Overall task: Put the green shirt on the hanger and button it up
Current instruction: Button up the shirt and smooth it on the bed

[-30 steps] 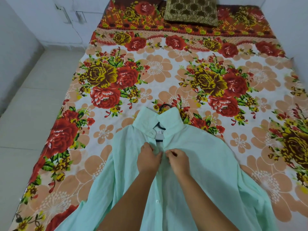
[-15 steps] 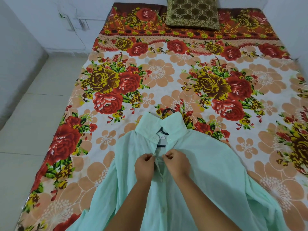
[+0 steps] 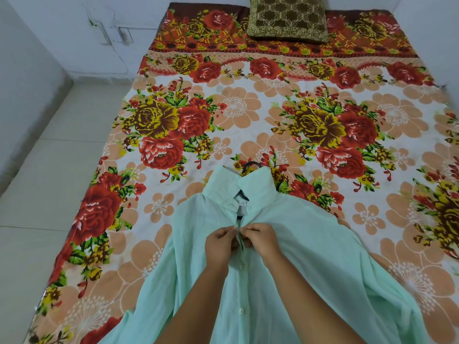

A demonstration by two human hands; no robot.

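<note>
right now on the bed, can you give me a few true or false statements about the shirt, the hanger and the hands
1. The green shirt lies on the flowered bed sheet. True.
2. The hanger lies beside the shirt, outside it. False: its dark hook sticks out above the collar, with the rest inside the shirt.
3. The left hand and right hand pinch the front edges just below the collar. True.
4. The pillow rests on the shirt. False: it sits at the far end of the bed, apart from the shirt.
5. The collar is fastened shut. False: it gapes open, showing the label.
</note>
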